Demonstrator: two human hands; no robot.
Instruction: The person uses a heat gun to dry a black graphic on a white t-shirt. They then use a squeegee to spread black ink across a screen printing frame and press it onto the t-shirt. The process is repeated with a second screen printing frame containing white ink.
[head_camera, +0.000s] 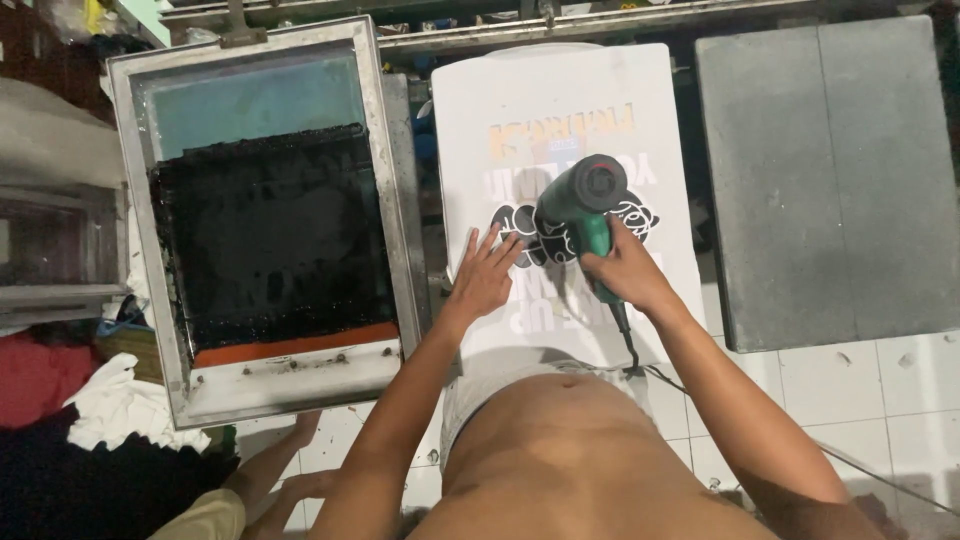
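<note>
White printed shirt (560, 120) lies flat on a white board surface (450, 110), centre. Metal-framed printing screen with black ink (270, 220) just left of it; bare grey pallet board (830, 170) well right. Green-and-black heat gun (580, 205) over the print. Pile of white, red and black cloth (90, 420) lower left, beside the screen.

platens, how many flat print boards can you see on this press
2. One white platen sits in the middle under the left hand and the heat gun held by the right hand; one bare grey platen sits to its right. Others may lie outside the picture.
</note>
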